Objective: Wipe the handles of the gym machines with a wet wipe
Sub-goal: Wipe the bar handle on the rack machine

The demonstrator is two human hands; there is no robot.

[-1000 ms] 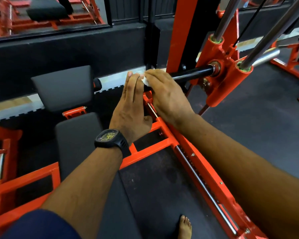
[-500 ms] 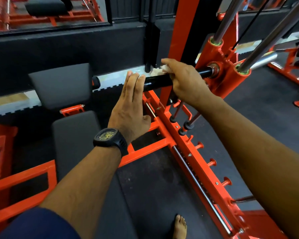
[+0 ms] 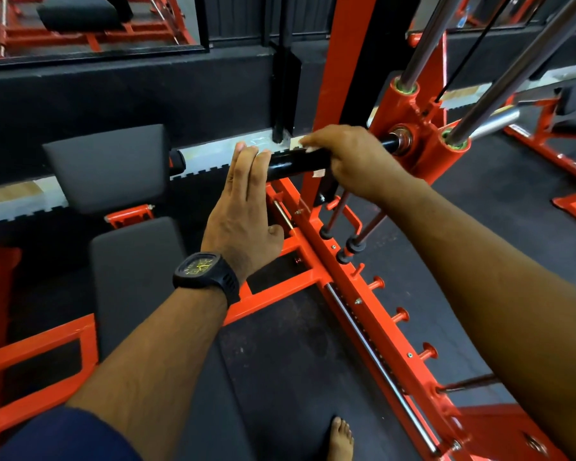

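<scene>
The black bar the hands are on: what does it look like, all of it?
The black bar is a round, glossy tube, probably painted metal, lying nearly level. Its right end goes into a silver bearing on the orange carriage. The right hand curls over it, pressing a white wet wipe to it. The left hand rests straight fingers against it farther left.

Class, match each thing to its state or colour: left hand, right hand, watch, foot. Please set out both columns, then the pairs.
Column 1:
1 left hand
2 right hand
3 watch
4 foot

Column 2:
a bare, on the floor
b fingers straight, against the bar
c black, yellow-marked face
d curled round the bar, over the wipe

Pairs: 1-b; 2-d; 3-c; 4-a
</scene>
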